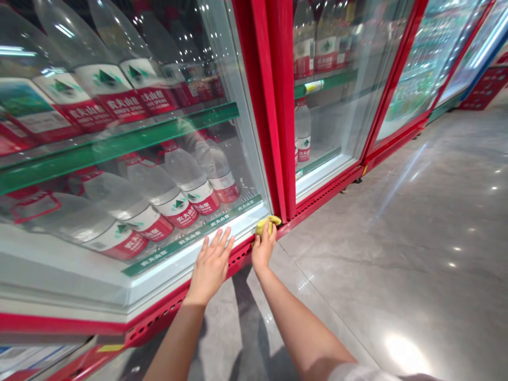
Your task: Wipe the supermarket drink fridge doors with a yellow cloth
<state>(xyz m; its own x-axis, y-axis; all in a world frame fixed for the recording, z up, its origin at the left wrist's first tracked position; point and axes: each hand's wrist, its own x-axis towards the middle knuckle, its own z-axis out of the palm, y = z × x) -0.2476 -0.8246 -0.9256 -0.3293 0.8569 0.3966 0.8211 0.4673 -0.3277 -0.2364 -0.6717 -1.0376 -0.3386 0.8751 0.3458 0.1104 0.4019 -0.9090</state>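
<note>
My right hand (264, 247) grips a yellow cloth (266, 225) against the lower right corner of a red-framed glass door (266, 106). To its left, my left hand (212, 264) lies with fingers spread on the lower edge of the same door, holding nothing. Behind the glass, large water bottles (154, 211) with red and white labels fill the bottom shelf, and more stand above a green shelf edge (159, 136). Part of the cloth is hidden under my right fingers.
A second red-framed cooler door (329, 127) stands to the right, with further coolers (424, 69) beyond it. A perforated red base (325, 193) runs along the bottom. Grey shiny floor (397, 227) stretches in front. Red boxes (484, 87) sit at the far right.
</note>
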